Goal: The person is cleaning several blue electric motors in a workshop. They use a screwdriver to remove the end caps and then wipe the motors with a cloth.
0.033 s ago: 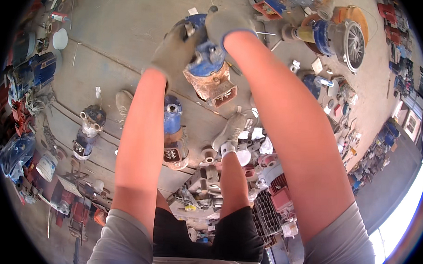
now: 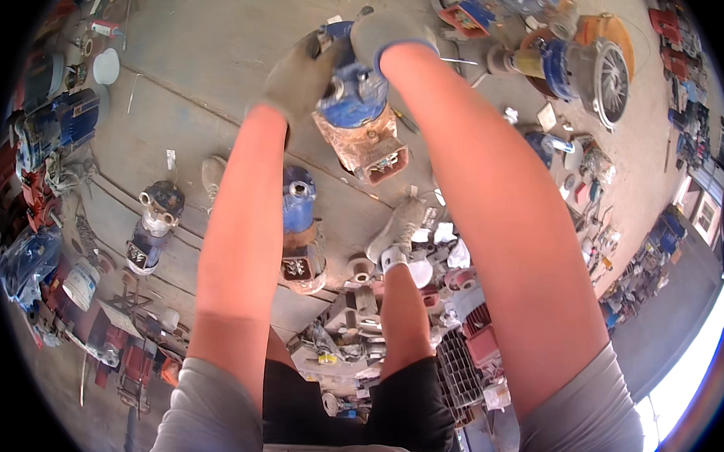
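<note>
Gloved left hand (image 2: 294, 78) and right hand (image 2: 391, 32), virtually unmoved from an instant ago, keep contact with a rusty, blue-topped electric motor (image 2: 355, 140) just beyond a second blue-ended motor (image 2: 299, 214), their grip too hidden to tell.

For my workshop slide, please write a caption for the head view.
Gloved left hand and right hand at a blue, rusty motor, with two more motors on the floor nearby.

Seamed grey floor (image 2: 208, 53), bright daylight (image 2: 692, 365) at lower right
</note>
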The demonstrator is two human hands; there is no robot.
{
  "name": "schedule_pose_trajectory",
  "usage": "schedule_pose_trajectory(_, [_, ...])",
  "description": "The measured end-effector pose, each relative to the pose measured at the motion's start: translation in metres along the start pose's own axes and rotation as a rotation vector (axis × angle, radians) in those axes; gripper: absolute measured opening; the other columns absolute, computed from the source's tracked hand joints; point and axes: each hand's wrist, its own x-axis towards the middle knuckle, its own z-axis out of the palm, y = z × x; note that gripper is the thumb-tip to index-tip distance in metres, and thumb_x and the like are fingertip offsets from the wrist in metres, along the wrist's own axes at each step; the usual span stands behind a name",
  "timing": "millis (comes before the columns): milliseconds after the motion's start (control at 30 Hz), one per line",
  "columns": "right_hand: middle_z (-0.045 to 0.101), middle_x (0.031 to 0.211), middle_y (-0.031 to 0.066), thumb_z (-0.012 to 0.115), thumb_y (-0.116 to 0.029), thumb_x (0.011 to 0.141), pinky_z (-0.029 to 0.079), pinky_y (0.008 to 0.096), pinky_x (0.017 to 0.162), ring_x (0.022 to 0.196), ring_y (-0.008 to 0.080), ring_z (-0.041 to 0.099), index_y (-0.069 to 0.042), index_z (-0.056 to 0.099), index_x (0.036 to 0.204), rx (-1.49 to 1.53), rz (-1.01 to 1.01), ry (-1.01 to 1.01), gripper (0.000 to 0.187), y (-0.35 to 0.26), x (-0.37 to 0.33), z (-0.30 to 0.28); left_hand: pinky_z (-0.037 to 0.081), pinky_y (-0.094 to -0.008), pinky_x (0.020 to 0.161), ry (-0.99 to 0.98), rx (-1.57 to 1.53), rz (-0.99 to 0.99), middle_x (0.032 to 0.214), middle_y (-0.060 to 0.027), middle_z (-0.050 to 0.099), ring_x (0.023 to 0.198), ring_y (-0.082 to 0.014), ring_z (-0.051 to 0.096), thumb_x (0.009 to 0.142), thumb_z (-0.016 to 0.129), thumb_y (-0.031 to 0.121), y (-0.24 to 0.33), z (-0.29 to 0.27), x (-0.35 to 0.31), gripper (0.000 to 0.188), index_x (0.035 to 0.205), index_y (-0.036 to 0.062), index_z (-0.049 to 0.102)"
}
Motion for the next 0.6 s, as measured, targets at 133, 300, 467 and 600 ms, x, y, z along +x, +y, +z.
schedule_pose_trajectory(133, [0.071, 0.144, 0.0158, 0.054, -0.049, 0.106, 0.053, 0.0515, 0.111, 0.135, 0.0349, 0.066, -0.011, 0.075, 0.138, 0.229, -0.042, 0.049, 0.054, -0.021, 0.087, 0.025, 0.056, -0.0464, 0.098, -0.073, 0.037, -0.137, 0.113, -0.0226, 0.078, 0.112, -0.0385, 0.076, 0.111, 0.052, 0.046, -0.019, -0.032, 0.071, 0.051, 0.12, 0.0011, 0.072])
schedule_pose_trajectory(300, [0.064, 0.156, 0.0179, 0.053, -0.055, 0.105, 0.046, 0.0521, 0.119, 0.141, 0.0363, 0.06, -0.012, 0.071, 0.146, -0.046, 0.088, -0.283, 0.062, -0.031, 0.222, 0.077, 0.058, -0.0482, 0.089, -0.132, 0.416, -0.222, 0.109, -0.0177, 0.079, 0.099, -0.0309, 0.075, 0.109, 0.061, 0.035, -0.072, -0.045, 0.159, 0.034, 0.121, 0.0073, 0.078])
schedule_pose_trajectory(467, [0.065, 0.153, 0.0194, 0.053, -0.049, 0.105, 0.045, 0.0525, 0.118, 0.139, 0.0358, 0.061, -0.009, 0.075, 0.139, -0.018, 0.089, -0.373, 0.056, -0.118, 0.276, 0.112, 0.054, -0.0381, 0.085, 0.147, 0.032, -0.31, 0.105, -0.0111, 0.079, 0.089, -0.0235, 0.071, 0.104, 0.06, 0.037, -0.165, -0.092, 0.192, 0.037, 0.112, 0.0071, 0.079])
schedule_pose_trajectory(600, [0.072, 0.145, 0.0157, 0.055, -0.037, 0.105, 0.052, 0.0525, 0.11, 0.132, 0.0364, 0.069, -0.014, 0.082, 0.128, -0.029, -0.018, -0.123, 0.042, -0.158, 0.253, 0.124, 0.055, -0.0463, 0.099, 0.061, 0.514, -0.19, 0.114, -0.0184, 0.08, 0.107, -0.0349, 0.075, 0.11, 0.046, 0.044, -0.198, -0.101, 0.201, 0.049, 0.113, 0.0072, 0.079])
